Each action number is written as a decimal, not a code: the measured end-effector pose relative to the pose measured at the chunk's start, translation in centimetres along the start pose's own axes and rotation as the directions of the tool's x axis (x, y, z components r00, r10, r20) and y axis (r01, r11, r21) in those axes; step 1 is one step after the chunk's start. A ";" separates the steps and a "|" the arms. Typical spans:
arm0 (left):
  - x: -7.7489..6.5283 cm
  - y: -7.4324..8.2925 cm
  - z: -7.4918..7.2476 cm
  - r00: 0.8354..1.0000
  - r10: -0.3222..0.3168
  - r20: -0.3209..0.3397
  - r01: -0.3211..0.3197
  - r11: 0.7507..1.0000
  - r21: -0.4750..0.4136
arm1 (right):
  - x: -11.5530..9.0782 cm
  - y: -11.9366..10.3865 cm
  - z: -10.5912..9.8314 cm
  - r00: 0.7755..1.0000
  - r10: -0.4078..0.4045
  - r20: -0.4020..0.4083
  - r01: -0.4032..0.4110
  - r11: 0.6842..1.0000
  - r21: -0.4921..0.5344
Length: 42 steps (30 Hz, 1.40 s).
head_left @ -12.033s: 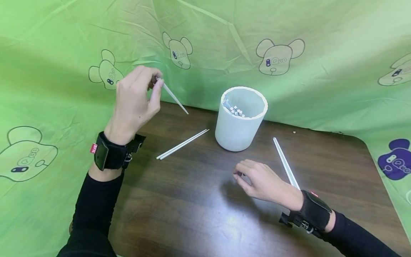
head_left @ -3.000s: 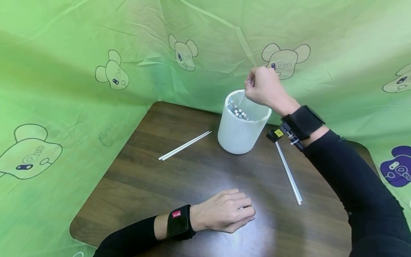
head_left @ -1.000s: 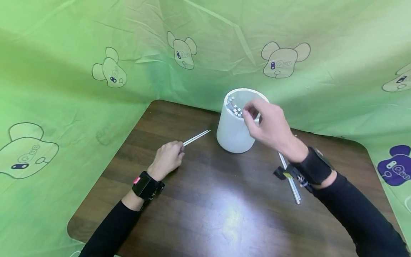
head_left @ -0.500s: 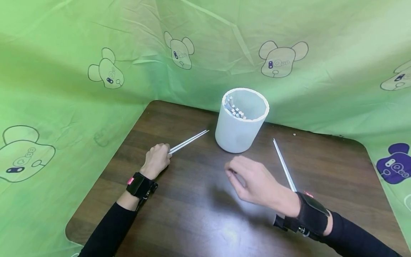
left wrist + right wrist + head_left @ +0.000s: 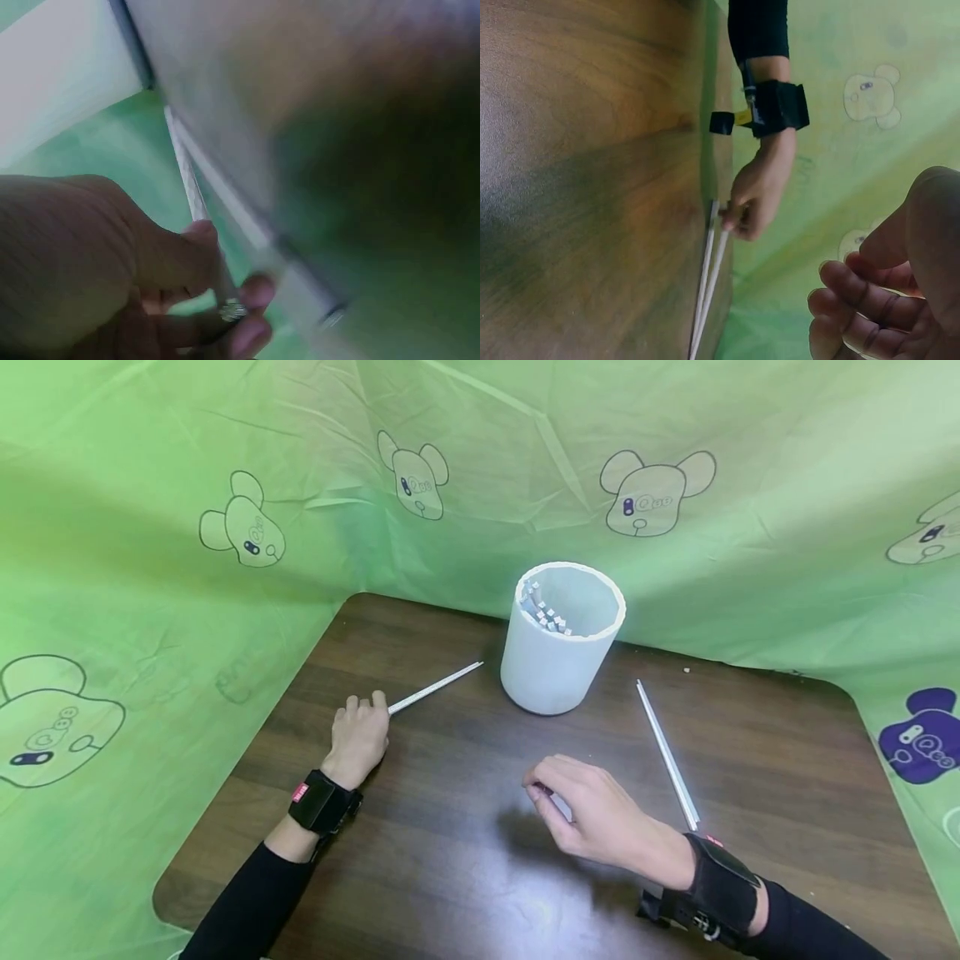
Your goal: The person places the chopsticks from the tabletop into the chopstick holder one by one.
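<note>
My left hand (image 5: 360, 737) is at the left of the table and pinches the thick end of a white chopstick (image 5: 184, 169) between thumb and fingers. That end is raised a little, as the right wrist view shows. A second chopstick (image 5: 244, 217) lies on the table right beside it. My right hand (image 5: 588, 810) hovers over the middle of the table, fingers loosely curled and holding nothing. Behind both hands stands a white cylindrical holder (image 5: 543, 675), with several chopsticks (image 5: 553, 622) leaning inside, square ends up.
More white chopsticks (image 5: 666, 752) lie close together on the right, partly behind the right wrist strap. The brown wooden table (image 5: 442, 793) has rounded corners. A green printed cloth (image 5: 487, 468) hangs around its back and sides. A tiny white bit (image 5: 686, 670) lies near the back edge.
Three seconds ago my right hand held a chopstick over the holder; it has since let go and drawn back. My left hand has moved to the left pair and taken one chopstick.
</note>
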State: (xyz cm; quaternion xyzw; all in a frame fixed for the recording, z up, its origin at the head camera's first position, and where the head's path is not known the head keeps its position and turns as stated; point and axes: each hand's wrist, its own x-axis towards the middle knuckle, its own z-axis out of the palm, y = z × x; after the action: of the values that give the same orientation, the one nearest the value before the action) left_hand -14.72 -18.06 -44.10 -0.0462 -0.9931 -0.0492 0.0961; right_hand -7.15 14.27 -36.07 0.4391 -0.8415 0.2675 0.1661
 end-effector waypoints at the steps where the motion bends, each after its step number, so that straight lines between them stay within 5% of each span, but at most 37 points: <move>1: 0.1 0.0 -0.5 1.000 0.012 -0.023 -0.012 1.000 -0.002 | 0.0 0.1 -0.1 1.000 0.002 -0.005 -0.002 1.000 0.006; 6: 0.8 0.0 -3.4 0.983 0.092 -0.156 -0.109 0.989 -0.101 | -0.1 0.4 -0.2 1.000 0.002 -0.014 -0.002 1.000 0.030; 10: 2.0 0.4 -5.8 0.959 0.152 -0.239 -0.209 0.950 -0.231 | -0.1 0.4 -0.1 1.000 0.004 -0.001 -0.004 0.999 0.036; 16: 4.2 1.8 -9.5 0.894 0.216 -0.393 -0.358 0.871 -0.335 | -0.3 0.4 0.0 1.000 0.016 0.024 -0.017 0.999 0.028; 22: 6.0 3.1 -14.6 0.836 0.243 -0.492 -0.438 0.836 -0.331 | -0.7 0.5 0.1 0.999 0.039 0.036 -0.040 0.999 0.015; 25: 6.7 3.9 -17.5 0.791 0.247 -0.559 -0.478 0.820 -0.314 | -0.9 0.6 0.1 0.998 0.045 0.034 -0.046 0.999 0.021; 31: 8.2 6.5 -22.6 0.645 0.296 -0.704 -0.586 0.784 -0.207 | -1.4 0.8 0.3 0.998 0.052 0.031 -0.053 0.998 0.033; 34: 8.9 8.2 -24.5 0.598 0.325 -0.732 -0.628 0.758 -0.177 | -1.5 0.9 0.4 0.998 0.060 0.033 -0.061 0.997 0.038; 37: 9.6 9.7 -26.0 0.580 0.353 -0.734 -0.649 0.745 -0.155 | -1.7 1.0 0.5 0.997 0.067 0.034 -0.068 0.997 0.041; 42: 10.8 11.4 -27.5 0.574 0.332 -0.748 -0.651 0.739 -0.171 | -1.8 1.1 0.5 0.996 0.074 0.040 -0.075 0.996 0.039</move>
State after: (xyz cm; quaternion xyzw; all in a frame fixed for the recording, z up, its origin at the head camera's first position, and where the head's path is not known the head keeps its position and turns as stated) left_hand -18.99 -8.79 -14.10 -0.3271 -0.7946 -0.2503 0.4461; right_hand -7.06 15.70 -37.76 0.4158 -0.8547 0.2819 0.1307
